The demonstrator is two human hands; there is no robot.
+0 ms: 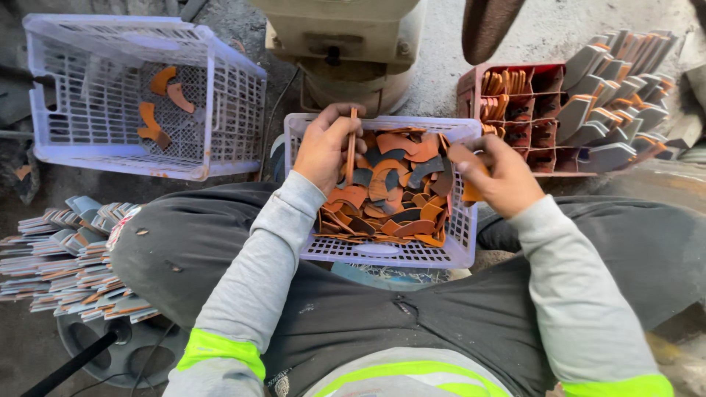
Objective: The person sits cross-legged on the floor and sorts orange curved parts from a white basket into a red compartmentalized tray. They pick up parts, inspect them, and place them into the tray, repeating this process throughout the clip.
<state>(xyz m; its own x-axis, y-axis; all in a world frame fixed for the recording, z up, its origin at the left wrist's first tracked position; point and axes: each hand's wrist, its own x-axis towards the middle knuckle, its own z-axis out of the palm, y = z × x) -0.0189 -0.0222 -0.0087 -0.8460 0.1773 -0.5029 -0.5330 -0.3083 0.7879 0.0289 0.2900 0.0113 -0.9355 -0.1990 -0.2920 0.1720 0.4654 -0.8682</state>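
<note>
While we sit with the small white plastic basket (382,254) wedged between our knees, its heap of thin curved orange and dark grey leather-like pieces (390,192) lies right under both hands. These offcuts look light, flat and fairly stiff yet bendable, not fragile, so we judge them best pinched by the edge between thumb and fingertips. Our left hand (323,147) hovers over the basket's far left corner, fingers closed on one narrow orange strip (351,147) held upright. Our right hand (500,176), at the right rim, pinches another orange piece (465,158), wrist bent inward. Farther left stands a larger white crate (220,110) with a few pieces; far right, a red compartment tray (471,92).
</note>
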